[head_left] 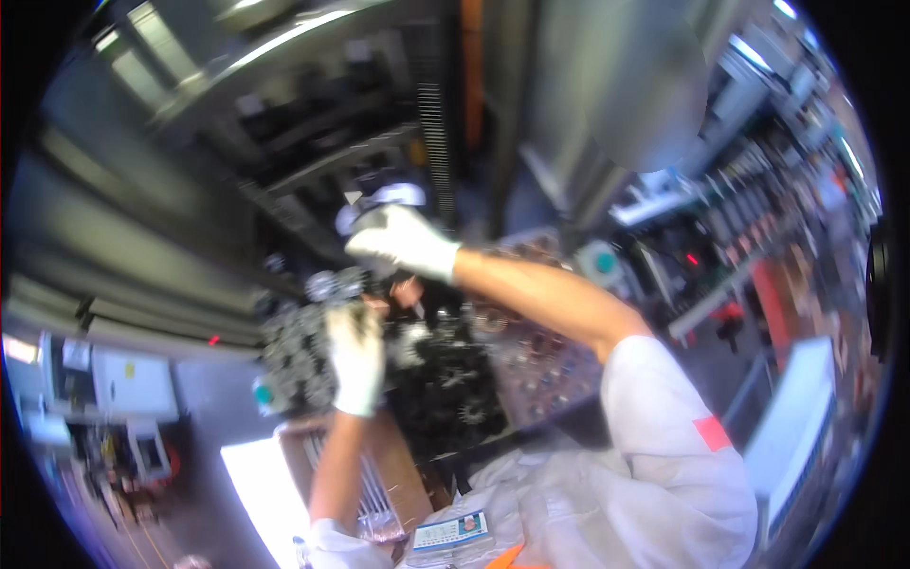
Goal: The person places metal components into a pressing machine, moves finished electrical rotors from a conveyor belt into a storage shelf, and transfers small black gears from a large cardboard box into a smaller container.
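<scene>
My right hand (406, 245), in a white glove, reaches far forward into the dark machine. Its fingers look curled round a shiny, rounded metal part (402, 194), whose exact kind is blurred. Nearer and to the left, my left hand (356, 365), also in a white glove, is over a bed of grey toothed metal gears (294, 346). Dark fingertips on that hand are smeared by motion, so I cannot tell whether they hold anything. Just beyond them are a pair of shiny round metal parts (336, 284). A copper-coloured piece (408, 292) shows between my two hands.
Darker gears (464, 379) fill the middle of the work surface. On the right, a pinkish tray (545, 379) carries several small ring-like parts. An open cardboard box (403, 465) stands close to me. Large machine panels (123, 190) rise at left; a rack of parts (739, 213) is at right.
</scene>
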### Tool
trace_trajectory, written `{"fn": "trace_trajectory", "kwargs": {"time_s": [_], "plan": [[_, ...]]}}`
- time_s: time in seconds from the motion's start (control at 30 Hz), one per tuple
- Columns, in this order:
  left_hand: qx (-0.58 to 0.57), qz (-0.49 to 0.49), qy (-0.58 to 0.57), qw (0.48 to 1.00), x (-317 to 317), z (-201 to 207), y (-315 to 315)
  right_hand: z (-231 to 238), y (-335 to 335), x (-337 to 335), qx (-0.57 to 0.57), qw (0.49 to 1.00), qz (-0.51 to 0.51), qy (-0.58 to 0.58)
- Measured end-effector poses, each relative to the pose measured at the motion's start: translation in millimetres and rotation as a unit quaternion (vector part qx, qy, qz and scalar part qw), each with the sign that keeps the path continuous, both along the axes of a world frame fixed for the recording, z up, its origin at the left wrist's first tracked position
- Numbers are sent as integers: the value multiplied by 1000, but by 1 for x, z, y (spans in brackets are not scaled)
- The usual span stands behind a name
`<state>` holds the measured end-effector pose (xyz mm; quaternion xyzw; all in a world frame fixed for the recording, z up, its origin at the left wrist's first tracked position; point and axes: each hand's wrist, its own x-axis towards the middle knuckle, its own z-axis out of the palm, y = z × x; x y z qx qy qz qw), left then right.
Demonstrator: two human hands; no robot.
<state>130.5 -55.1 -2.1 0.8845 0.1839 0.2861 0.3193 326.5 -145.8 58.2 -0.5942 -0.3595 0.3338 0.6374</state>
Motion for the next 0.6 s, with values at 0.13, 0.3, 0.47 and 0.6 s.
{"fn": "trace_trajectory", "kwargs": {"time_s": [0.13,0.3,0.47,0.6], "plan": [[198,-17,16,980,94,1,32,7,-131,-27,-135,981,89,-107],[224,-78,-88,967,159,-57,95,34,-336,11,-467,854,-96,-209],[227,-175,103,953,162,-12,68,-15,-481,110,-636,631,-359,-261],[216,-179,170,945,174,-1,80,-49,-511,166,-683,602,-319,-264]]}}
